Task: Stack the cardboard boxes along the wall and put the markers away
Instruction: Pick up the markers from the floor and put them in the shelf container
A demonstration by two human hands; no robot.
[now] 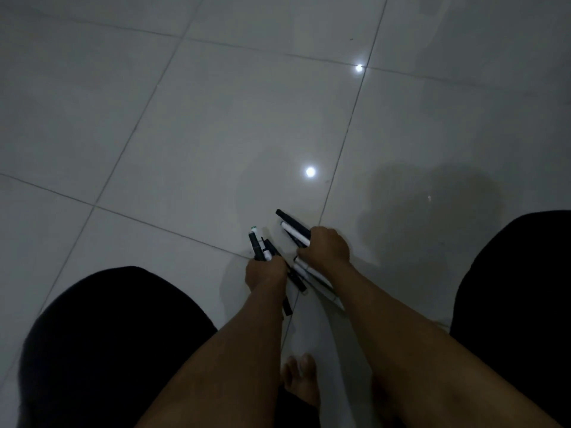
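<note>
In the dim head view, my left hand [265, 273] is closed around a bunch of black and white markers [259, 245] that stick up out of my fist. To its right, my right hand [326, 247] grips other markers [293, 228], which point up and to the left. More markers [301, 279] lie on the floor between and under my hands, partly hidden by them. No cardboard boxes are in view.
Grey floor tiles [216, 134] with thin grout lines fill the view, with two bright light reflections on them. My knees in dark cloth sit at the lower left [102, 341] and right [519, 288]. A bare foot [301, 381] shows between my forearms.
</note>
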